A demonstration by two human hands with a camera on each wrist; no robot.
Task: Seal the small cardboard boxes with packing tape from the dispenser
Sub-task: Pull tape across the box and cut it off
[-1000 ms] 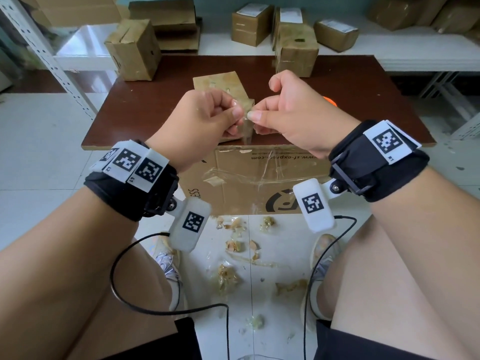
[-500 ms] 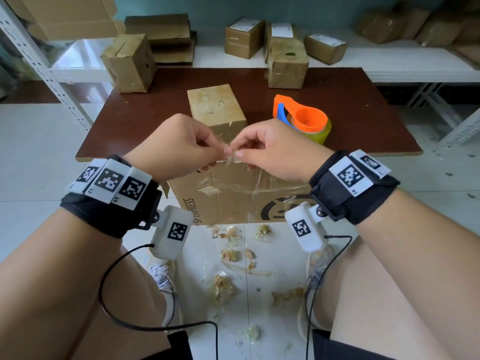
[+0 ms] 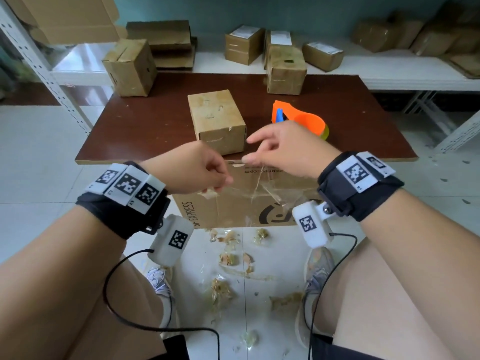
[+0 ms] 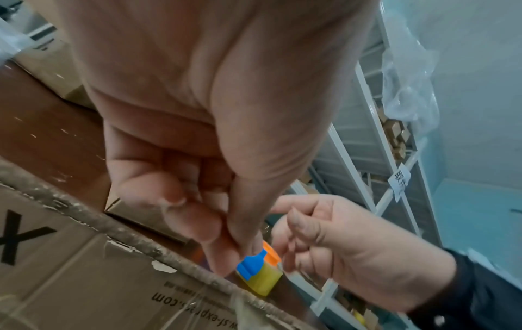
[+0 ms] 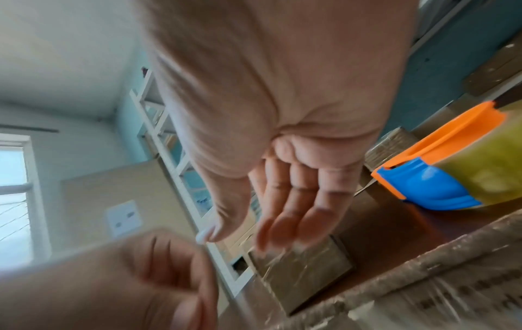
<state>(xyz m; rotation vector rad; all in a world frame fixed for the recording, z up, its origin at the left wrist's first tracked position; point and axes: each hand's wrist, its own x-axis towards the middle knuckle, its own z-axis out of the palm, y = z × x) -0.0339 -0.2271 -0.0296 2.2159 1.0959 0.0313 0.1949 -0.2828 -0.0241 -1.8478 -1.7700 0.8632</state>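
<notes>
Dark brown flat wooden table top (image 3: 145,126), low, set across big brown printed cardboard carton (image 3: 233,203) w/ clear tape stuck on its side, prob. a work bench. Plain brown small cardboard box (image 3: 217,120) sits near front edge, mid table, close enough to reach; looks next for sealing. 2 more brown boxes at back of table, others on white shelf (image 3: 389,71) behind. Orange & blue plastic tape dispenser (image 3: 298,120) w/ yellowish tape roll lies just right of small box, behind right hand, not held.

Right hand (image 3: 283,149) up by front edge, fingers loose & spread, holding nothing; prob. going for box or dispenser. Left hand (image 3: 192,170) lower, over carton, thumb & fingers pressed together in a pinch. Maybe a tiny scrap of tape in there, can't tell. Crumpled tape bits (image 3: 228,258) on white floor tiles btwn feet, likely dropped scraps.
</notes>
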